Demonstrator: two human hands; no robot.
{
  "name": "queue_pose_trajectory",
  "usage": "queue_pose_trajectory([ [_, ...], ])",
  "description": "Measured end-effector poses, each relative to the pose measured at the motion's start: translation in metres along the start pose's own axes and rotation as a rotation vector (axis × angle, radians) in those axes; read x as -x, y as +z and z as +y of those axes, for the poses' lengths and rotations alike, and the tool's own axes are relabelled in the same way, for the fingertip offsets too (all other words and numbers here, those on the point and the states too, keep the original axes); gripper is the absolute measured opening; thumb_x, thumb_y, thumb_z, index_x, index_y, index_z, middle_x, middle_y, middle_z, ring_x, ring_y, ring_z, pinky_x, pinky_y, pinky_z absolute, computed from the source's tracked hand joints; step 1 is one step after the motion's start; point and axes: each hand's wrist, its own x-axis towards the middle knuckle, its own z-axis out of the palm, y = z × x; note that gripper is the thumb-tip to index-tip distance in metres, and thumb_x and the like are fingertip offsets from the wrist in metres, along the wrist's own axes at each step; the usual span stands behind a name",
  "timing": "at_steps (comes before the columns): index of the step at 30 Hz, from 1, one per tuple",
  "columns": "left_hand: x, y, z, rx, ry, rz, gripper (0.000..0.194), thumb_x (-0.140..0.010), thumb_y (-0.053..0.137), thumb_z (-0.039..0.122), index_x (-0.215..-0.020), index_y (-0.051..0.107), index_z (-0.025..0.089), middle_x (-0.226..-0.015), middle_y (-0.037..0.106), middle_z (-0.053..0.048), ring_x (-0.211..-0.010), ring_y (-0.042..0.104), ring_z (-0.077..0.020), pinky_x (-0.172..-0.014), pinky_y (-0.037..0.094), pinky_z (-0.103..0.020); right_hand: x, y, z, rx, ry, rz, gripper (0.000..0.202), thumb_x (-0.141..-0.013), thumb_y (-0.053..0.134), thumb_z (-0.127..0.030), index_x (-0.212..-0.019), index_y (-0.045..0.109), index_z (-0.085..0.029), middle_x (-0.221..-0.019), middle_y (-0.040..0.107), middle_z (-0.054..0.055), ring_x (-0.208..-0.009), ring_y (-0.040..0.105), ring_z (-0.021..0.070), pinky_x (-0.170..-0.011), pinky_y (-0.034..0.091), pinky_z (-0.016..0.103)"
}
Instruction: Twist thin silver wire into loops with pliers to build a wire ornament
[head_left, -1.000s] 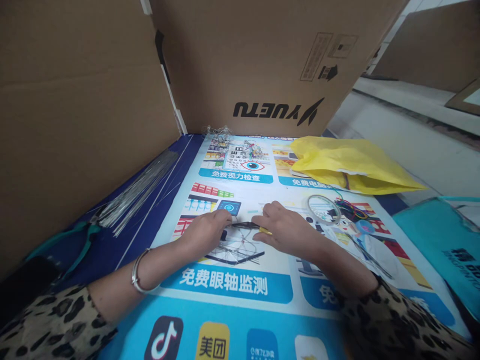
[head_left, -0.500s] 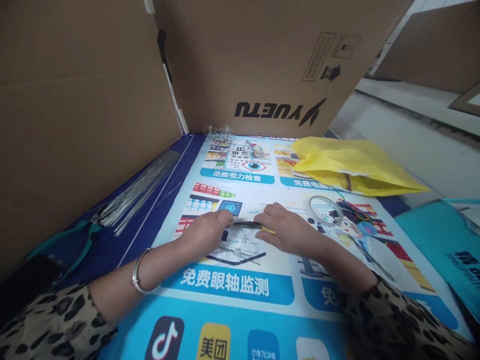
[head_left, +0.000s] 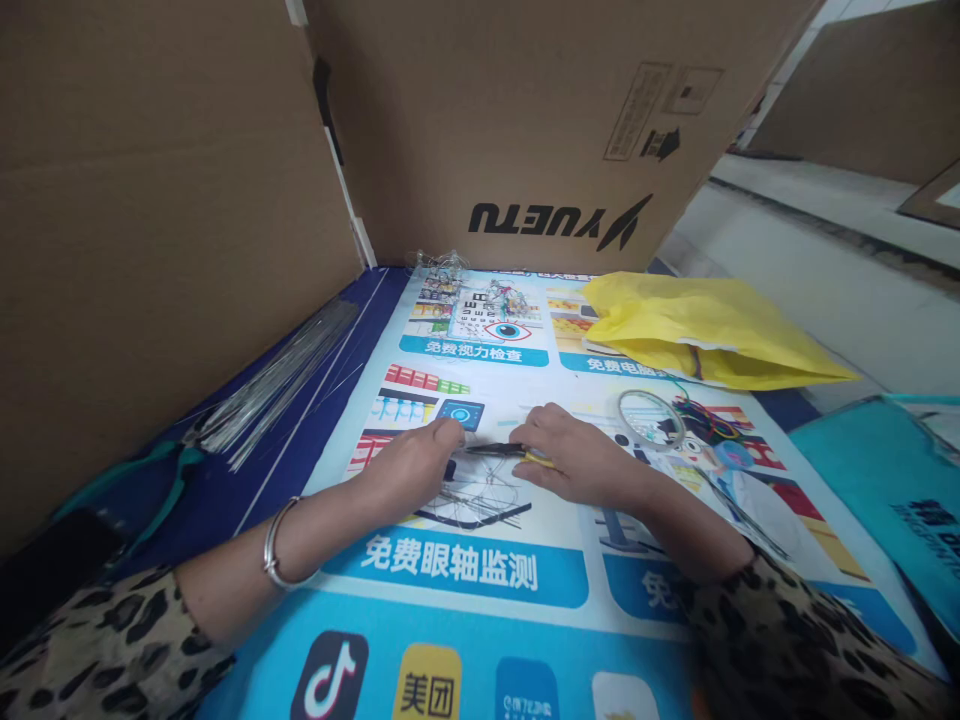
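My right hand (head_left: 574, 455) is closed round small pliers with yellow handles and dark pointed jaws (head_left: 495, 450), which point left. Close to the jaw tips, my left hand (head_left: 420, 460) pinches thin wire, though its fingertips hide the gripped part. Just below both hands, fine silvery wires (head_left: 484, 500) spread over the printed sheet (head_left: 480, 610). A clear ring-shaped roll (head_left: 651, 420) lies beyond my right hand, with a bunch of coloured cords (head_left: 709, 418) beside it.
On the left lie a bundle of straight wires (head_left: 277, 385) and teal-handled pliers (head_left: 176, 490). Cardboard walls (head_left: 480, 120) stand behind and left. A yellow bag (head_left: 697, 325) and a teal bag (head_left: 892, 490) are at right. Tangled wire (head_left: 439, 265) sits at the back.
The pliers and my right hand have shifted very slightly; the jaws show a little more clearly beside my left fingertips. Both hands keep their grips.
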Motion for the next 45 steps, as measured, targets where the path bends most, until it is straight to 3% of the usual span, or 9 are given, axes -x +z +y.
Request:
queue_pose_trajectory([
  [5, 0.000, -0.006, 0.004, -0.021, 0.009, -0.044, 0.028, -0.076, 0.030, 0.006, -0.096, 0.047, 0.016, -0.084, 0.059, -0.007, -0.065, 0.053, -0.0187, -0.052, 0.027, -0.027, 0.000, 0.000, -0.004, 0.075, 0.006, -0.007, 0.031, -0.086, 0.041, -0.044, -0.098, 0.056, -0.020, -0.092, 0.052, 0.009, -0.091, 0.044, 0.0221, -0.075, 0.039, 0.034],
  [14, 0.001, -0.007, 0.005, -0.104, 0.120, 0.025, 0.024, -0.075, 0.031, 0.003, -0.087, 0.047, 0.016, -0.079, 0.056, -0.005, -0.065, 0.050, -0.0178, -0.054, 0.030, -0.027, -0.001, 0.001, -0.010, 0.182, 0.018, 0.007, 0.029, -0.086, 0.042, -0.043, -0.092, 0.056, -0.019, -0.089, 0.051, 0.009, -0.090, 0.043, 0.0224, -0.072, 0.038, 0.033],
  [22, 0.001, -0.008, 0.004, -0.135, 0.175, 0.059, 0.027, -0.076, 0.032, 0.002, -0.090, 0.049, 0.016, -0.081, 0.057, -0.005, -0.066, 0.052, -0.0183, -0.055, 0.033, -0.028, -0.003, 0.001, -0.014, 0.282, 0.029, 0.051, 0.027, -0.083, 0.046, -0.045, -0.089, 0.057, -0.020, -0.089, 0.051, 0.009, -0.090, 0.042, 0.0233, -0.073, 0.036, 0.033],
  [27, 0.001, -0.006, 0.003, -0.139, 0.184, 0.068, 0.028, -0.077, 0.034, 0.003, -0.097, 0.049, 0.017, -0.082, 0.059, -0.005, -0.068, 0.054, -0.0190, -0.056, 0.036, -0.028, -0.003, -0.001, -0.016, 0.296, 0.025, 0.055, 0.026, -0.083, 0.047, -0.044, -0.089, 0.058, -0.020, -0.089, 0.051, 0.009, -0.089, 0.042, 0.0232, -0.072, 0.036, 0.032],
  [36, 0.002, -0.004, 0.001, -0.262, 0.212, 0.113, 0.023, -0.076, 0.037, 0.003, -0.090, 0.049, 0.017, -0.075, 0.059, -0.006, -0.062, 0.051, -0.0185, -0.055, 0.033, -0.030, 0.002, -0.010, -0.011, 0.262, 0.015, 0.026, 0.029, -0.084, 0.044, -0.044, -0.091, 0.060, -0.021, -0.088, 0.052, 0.009, -0.090, 0.043, 0.0229, -0.071, 0.037, 0.032],
  [45, 0.003, -0.023, 0.003, -0.374, 0.325, 0.114, 0.018, -0.078, 0.040, 0.004, -0.090, 0.047, 0.016, -0.077, 0.057, -0.004, -0.063, 0.050, -0.0182, -0.057, 0.035, -0.031, 0.002, -0.022, -0.004, 0.215, 0.040, 0.042, 0.031, -0.083, 0.045, -0.045, -0.097, 0.060, -0.021, -0.090, 0.051, 0.009, -0.091, 0.043, 0.0234, -0.073, 0.039, 0.034],
])
